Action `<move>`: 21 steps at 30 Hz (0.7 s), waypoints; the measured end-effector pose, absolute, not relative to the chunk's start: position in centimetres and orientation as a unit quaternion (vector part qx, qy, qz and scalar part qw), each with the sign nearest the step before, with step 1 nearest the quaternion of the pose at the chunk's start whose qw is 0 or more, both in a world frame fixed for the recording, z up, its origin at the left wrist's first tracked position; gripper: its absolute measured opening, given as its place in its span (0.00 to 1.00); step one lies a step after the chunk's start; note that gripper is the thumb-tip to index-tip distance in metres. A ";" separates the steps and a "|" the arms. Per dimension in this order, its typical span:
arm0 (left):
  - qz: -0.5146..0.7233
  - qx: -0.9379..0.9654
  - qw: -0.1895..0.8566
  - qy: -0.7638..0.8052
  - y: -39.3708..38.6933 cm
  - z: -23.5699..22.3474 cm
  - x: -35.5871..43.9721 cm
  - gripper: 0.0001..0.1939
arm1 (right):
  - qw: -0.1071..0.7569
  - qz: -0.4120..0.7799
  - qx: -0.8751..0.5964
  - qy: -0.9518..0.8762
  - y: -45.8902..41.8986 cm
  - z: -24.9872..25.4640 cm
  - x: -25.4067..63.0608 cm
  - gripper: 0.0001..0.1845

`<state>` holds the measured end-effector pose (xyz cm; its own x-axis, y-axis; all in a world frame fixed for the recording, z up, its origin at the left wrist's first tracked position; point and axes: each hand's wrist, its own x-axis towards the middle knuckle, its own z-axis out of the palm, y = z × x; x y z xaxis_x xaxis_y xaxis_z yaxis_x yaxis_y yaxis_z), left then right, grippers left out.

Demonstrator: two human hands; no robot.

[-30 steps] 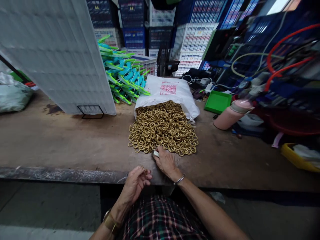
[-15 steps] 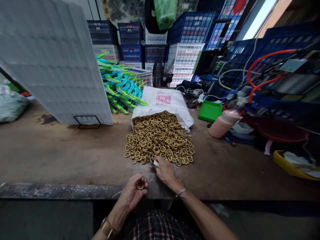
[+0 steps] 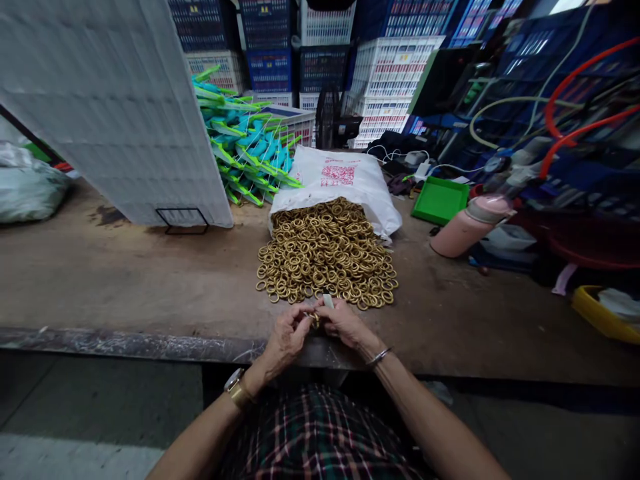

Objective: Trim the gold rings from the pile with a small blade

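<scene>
My left hand (image 3: 290, 333) is closed, fingertips pinched at a gold-coloured ring (image 3: 315, 321). Against it, my right hand (image 3: 346, 323) is closed too, with a small flat whitish piece (image 3: 328, 301) sticking up between thumb and fingers; its kind cannot be made out. Both sets of fingertips meet around the ring, partly covering it. Just beyond them spreads a heap of gold-coloured rings (image 3: 325, 253), spilling from the mouth of a white woven sack (image 3: 340, 175) with red print that lies on its side.
The brown worktop (image 3: 150, 287) has a worn front edge. A tall white panel (image 3: 110, 113) stands left, beside green and turquoise plastic pieces (image 3: 250, 150). At right are a green tray (image 3: 440, 200), a pink bottle (image 3: 465, 230) and a yellow basin (image 3: 603, 317). Stacked crates (image 3: 395, 70) stand behind.
My right hand has drawn back from the heap's edge, and my left hand has moved forward and right with the ring until both meet. The view tilted up, then down again.
</scene>
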<state>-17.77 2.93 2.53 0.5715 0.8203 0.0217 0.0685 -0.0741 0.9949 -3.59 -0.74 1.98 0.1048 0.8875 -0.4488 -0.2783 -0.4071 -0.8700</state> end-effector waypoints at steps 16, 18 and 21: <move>0.308 0.656 0.578 0.375 2.5 0.7 -18.2 0.13 | 0.449 0.450 -0.671 -0.383 -0.5 1.3 -4.8 0.06; 0.311 0.647 0.585 0.379 2.4 0.9 -18.1 0.14 | 0.448 0.439 -0.673 -0.392 -0.5 1.4 -4.8 0.07; 0.330 0.634 0.587 0.380 2.4 0.9 -18.0 0.16 | 0.450 0.430 -0.671 -0.402 -0.4 1.1 -5.0 0.07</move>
<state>-17.95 2.41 0.89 0.4937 0.8692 -0.0277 0.0946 -0.0221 0.9953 -4.97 -0.43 1.15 0.3070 0.9273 -0.2140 0.1533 -0.2701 -0.9505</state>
